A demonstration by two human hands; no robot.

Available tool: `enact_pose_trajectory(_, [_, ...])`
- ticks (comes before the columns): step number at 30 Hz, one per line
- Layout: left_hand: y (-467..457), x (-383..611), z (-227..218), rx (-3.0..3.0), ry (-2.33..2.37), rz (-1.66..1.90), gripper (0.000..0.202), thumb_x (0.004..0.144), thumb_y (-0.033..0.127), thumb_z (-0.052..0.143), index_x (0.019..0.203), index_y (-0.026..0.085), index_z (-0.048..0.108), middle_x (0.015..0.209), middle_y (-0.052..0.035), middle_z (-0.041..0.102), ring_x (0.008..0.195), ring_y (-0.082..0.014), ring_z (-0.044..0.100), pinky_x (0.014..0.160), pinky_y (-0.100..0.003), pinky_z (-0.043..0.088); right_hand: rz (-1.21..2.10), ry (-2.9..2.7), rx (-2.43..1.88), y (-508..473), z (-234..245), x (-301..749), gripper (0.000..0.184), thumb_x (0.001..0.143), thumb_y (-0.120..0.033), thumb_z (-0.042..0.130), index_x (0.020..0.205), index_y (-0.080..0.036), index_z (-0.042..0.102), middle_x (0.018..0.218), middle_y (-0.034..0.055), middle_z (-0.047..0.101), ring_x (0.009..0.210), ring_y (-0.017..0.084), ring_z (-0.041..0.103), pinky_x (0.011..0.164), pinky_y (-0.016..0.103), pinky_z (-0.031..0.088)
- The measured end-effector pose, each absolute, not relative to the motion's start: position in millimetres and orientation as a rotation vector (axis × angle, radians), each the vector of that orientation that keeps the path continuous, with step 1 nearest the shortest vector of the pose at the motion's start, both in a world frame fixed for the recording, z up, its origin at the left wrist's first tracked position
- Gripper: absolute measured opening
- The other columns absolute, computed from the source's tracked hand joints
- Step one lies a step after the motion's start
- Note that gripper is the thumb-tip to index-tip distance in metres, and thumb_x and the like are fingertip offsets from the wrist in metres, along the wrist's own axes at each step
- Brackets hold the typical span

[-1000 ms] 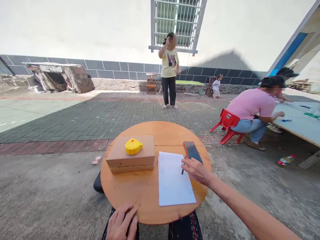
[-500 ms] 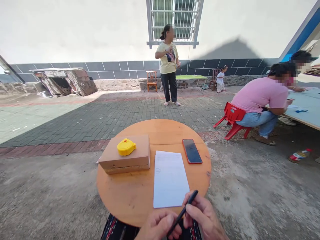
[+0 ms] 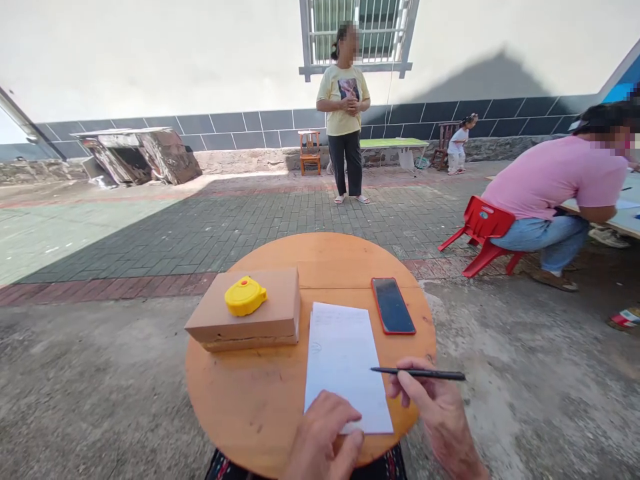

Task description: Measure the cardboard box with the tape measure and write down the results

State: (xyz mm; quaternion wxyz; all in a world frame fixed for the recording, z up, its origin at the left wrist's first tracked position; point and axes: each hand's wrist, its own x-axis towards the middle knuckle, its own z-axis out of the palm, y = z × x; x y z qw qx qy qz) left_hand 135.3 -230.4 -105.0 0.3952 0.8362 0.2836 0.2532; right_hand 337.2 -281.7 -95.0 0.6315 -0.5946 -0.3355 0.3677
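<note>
A black pen (image 3: 425, 374) lies across the fingers of my right hand (image 3: 435, 407), pinched between thumb and fingertips. Its tip points left, over the right edge of the white paper (image 3: 345, 360). My left hand (image 3: 327, 433) rests on the lower left of the paper, thumb apart from the fingers, holding nothing. The sheets carry faint marks near the top and a small round mark at the left. To the right of the paper lies a phone (image 3: 393, 305) in a red case. A yellow tape measure (image 3: 245, 297) sits on a brown cardboard box (image 3: 275, 307) at the left.
All this is on a round wooden table (image 3: 250, 413). Ahead stands a person in a yellow shirt (image 3: 345, 113). At the right, a person in pink sits on a red chair (image 3: 487, 220) beside another table. A small child (image 3: 457, 147) is near the wall, and a bottle (image 3: 625, 319) lies on the ground.
My left hand has left the pen and moved onto the paper. The right hand has lifted the pen and turned it nearly level. The view has shifted left.
</note>
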Motion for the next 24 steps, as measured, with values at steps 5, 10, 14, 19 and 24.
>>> enact_pose_trajectory(5, [-205,166,-107,2.482,0.798,0.604,0.025,0.08,0.008,0.051,0.098,0.02,0.062,0.123,-0.0057,0.061,0.106,-0.0254,0.053,0.088,-0.043,0.049,0.628,-0.975,-1.511,-237,-105,356,0.024,0.088,-0.045,0.057,0.087,-0.021,0.062,0.065,0.0013,0.068,0.06,0.016,0.061,0.06,0.026,0.049])
enact_pose_trajectory(10, [-181,189,-109,2.674,0.832,0.386,0.022,0.083,0.009,0.047,0.1,0.019,0.058,0.131,-0.0053,0.057,0.101,-0.0267,0.053,0.083,-0.046,0.052,0.609,-1.098,-1.565,-209,-117,360,0.022,0.092,-0.04,0.052,0.098,-0.022,0.063,0.079,0.0022,0.07,0.078,0.018,0.066,0.076,0.028,0.05])
enact_pose_trajectory(14, [-167,195,-113,2.708,0.849,0.329,0.023,0.086,0.012,0.047,0.106,0.019,0.056,0.124,-0.006,0.058,0.094,-0.0259,0.052,0.079,-0.046,0.052,0.65,-1.099,-1.581,-195,-121,363,0.017,0.09,-0.038,0.056,0.092,-0.022,0.06,0.07,-0.001,0.065,0.066,0.016,0.063,0.065,0.025,0.05])
enact_pose_trajectory(19, [-158,196,-115,2.657,0.828,0.335,0.022,0.086,0.014,0.047,0.106,0.019,0.056,0.117,-0.0071,0.057,0.094,-0.0254,0.051,0.081,-0.045,0.051,0.651,-1.091,-1.613,-182,-122,363,0.018,0.089,-0.037,0.054,0.092,-0.021,0.063,0.063,-0.0024,0.061,0.059,0.014,0.059,0.059,0.024,0.048])
enact_pose_trajectory(24, [-157,195,-116,2.634,0.834,0.373,0.02,0.085,0.016,0.049,0.103,0.019,0.056,0.12,-0.0088,0.056,0.095,-0.0262,0.05,0.082,-0.046,0.052,0.618,-1.064,-1.631,-178,-128,361,0.02,0.09,-0.038,0.053,0.089,-0.021,0.062,0.059,-0.0033,0.058,0.053,0.014,0.056,0.054,0.024,0.047])
